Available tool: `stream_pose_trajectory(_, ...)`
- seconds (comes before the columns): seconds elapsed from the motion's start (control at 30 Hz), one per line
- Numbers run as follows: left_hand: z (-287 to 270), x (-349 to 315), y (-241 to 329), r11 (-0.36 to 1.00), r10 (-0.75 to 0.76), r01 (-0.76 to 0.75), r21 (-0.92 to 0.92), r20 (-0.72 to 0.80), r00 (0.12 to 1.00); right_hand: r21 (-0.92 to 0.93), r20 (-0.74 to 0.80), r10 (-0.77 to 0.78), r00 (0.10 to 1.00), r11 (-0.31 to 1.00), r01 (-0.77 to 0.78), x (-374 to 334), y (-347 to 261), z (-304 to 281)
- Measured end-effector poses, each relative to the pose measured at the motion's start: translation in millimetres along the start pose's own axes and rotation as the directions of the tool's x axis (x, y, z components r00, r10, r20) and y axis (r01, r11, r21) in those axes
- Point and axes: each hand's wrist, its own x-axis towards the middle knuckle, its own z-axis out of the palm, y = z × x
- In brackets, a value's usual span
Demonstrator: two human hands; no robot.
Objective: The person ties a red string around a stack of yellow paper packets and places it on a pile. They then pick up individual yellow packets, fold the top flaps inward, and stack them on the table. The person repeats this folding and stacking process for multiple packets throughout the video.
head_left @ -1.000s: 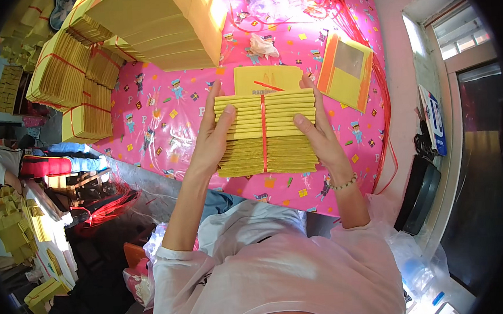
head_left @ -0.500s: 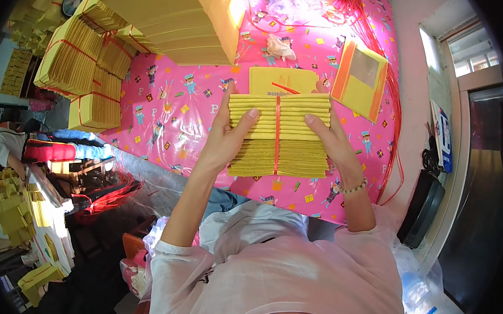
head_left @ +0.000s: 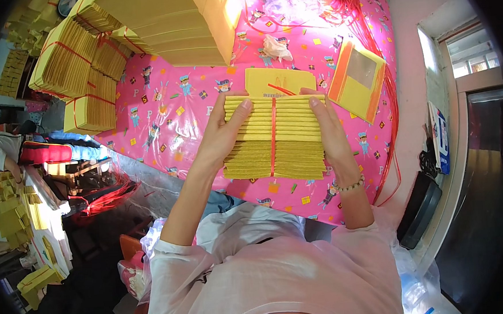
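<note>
Between my two hands is a bundle of yellow paper envelopes (head_left: 298, 148), tied round the middle with a red strip (head_left: 273, 138). My left hand (head_left: 222, 127) grips the bundle's left side, thumb along the near-facing edges. On the opposite side my right hand (head_left: 332, 132) holds it the same way, thumb near the upper corner; a beaded bracelet circles that wrist. Beyond the bundle, partly covered by it, lies a flat yellow envelope (head_left: 281, 79) with a red strip piece on it. A yellow and orange envelope with a grey window (head_left: 358, 81) rests to the right.
Tied stacks of yellow envelopes (head_left: 67, 62) and a large yellow pile (head_left: 168, 27) stand at the table's far left. Crumpled tissue (head_left: 277, 47) and long red strips (head_left: 390, 125) lie on the pink patterned tablecloth (head_left: 162, 105). Another person (head_left: 3, 150) is at the far left.
My thumbs have slid up toward the top edge of the bundle. Both hands still hold it, and the view has shifted slightly.
</note>
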Motion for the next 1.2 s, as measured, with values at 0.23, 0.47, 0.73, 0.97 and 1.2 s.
stream_pose_trajectory(0.23,-0.8,5.9,-2.7,0.995,0.067,-0.070,0.076,0.043,0.997,0.090,0.002,0.040,0.999,0.995,-0.040,1.3,6.0,-4.2)
stream_pose_trajectory(0.47,-2.7,5.6,-4.6,0.997,0.050,-0.053,0.055,0.055,0.997,0.098,0.026,0.035,0.999,0.994,-0.038,3.7,10.6,-6.3)
stream_pose_trajectory(0.73,-27.5,1.6,-21.5,0.975,0.032,-0.030,-0.222,0.006,0.999,0.154,0.115,0.021,0.993,0.987,-0.038,-4.9,12.7,-16.0)
stream_pose_trajectory(0.97,-9.7,-16.1,-10.1,0.999,-0.022,0.023,-0.022,0.062,0.998,0.074,0.062,0.041,0.997,0.996,-0.045,-6.6,25.1,-14.9)
stream_pose_trajectory(1.2,-10.0,-14.6,-11.5,0.999,-0.047,0.046,0.017,0.088,0.995,0.115,0.096,0.021,0.995,0.993,-0.032,-11.1,13.7,-8.6)
